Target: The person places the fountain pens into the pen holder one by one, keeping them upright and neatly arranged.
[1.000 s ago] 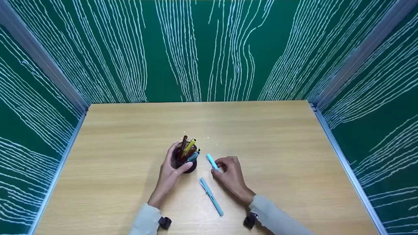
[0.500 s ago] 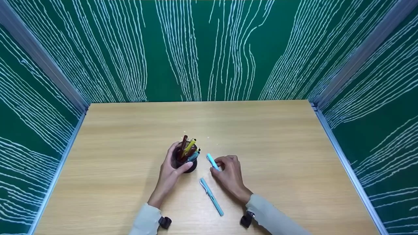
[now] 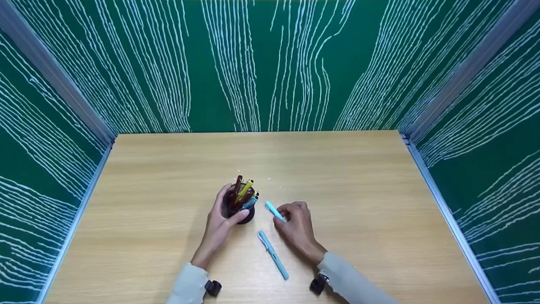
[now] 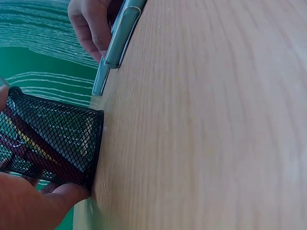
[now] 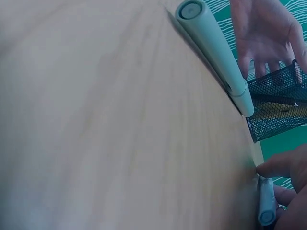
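Note:
My left hand (image 3: 223, 221) grips a black mesh pen cup (image 4: 67, 129) from its left side, the thumb across its front. Several pens stand in the cup, among them a dark red pen (image 3: 238, 182), a yellow pen (image 3: 244, 190) and a blue one. My right hand (image 3: 298, 226) pinches a light blue pen (image 3: 272, 208) low over the table, just right of the cup, its far end sticking out past the fingers. A second light blue pen (image 3: 273, 255) with a clip lies between the forearms. In the right wrist view this loose pen (image 5: 216, 52) appears large and near.
The wooden table (image 3: 168, 169) bears a few tiny pale specks behind the cup. Green walls (image 3: 261, 63) with white wavy lines close off the back and both sides, with metal posts (image 3: 464, 67) at the corners. A small black camera sits on each wrist.
The pinched pen's far end has swung slightly left and toward me. Since a second ago the right forearm has shifted slightly left. My left hand and the cup stay put.

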`<state>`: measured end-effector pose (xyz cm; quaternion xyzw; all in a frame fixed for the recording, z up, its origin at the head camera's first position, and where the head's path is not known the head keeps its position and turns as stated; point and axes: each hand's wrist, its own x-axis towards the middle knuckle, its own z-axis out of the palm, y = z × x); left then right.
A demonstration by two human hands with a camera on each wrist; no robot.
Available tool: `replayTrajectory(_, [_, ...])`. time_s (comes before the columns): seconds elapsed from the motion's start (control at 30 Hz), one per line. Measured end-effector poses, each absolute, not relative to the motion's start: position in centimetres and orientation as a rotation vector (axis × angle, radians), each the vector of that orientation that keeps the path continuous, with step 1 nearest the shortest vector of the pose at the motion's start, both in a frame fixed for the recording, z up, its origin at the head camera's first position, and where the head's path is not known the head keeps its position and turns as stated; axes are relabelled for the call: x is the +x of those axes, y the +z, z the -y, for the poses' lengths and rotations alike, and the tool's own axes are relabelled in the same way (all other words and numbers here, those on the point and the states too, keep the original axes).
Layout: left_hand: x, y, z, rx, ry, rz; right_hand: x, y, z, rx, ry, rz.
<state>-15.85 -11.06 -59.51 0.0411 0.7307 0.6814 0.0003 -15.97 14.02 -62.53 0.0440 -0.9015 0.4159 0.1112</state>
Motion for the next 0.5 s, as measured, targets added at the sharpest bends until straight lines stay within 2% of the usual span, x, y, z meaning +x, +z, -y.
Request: replayTrajectory(0.5, [-15.9,-59.4,11.0,0.183,2.199,-2.241,-14.8,-60.5,-15.4,0.083,1.424,2.663])
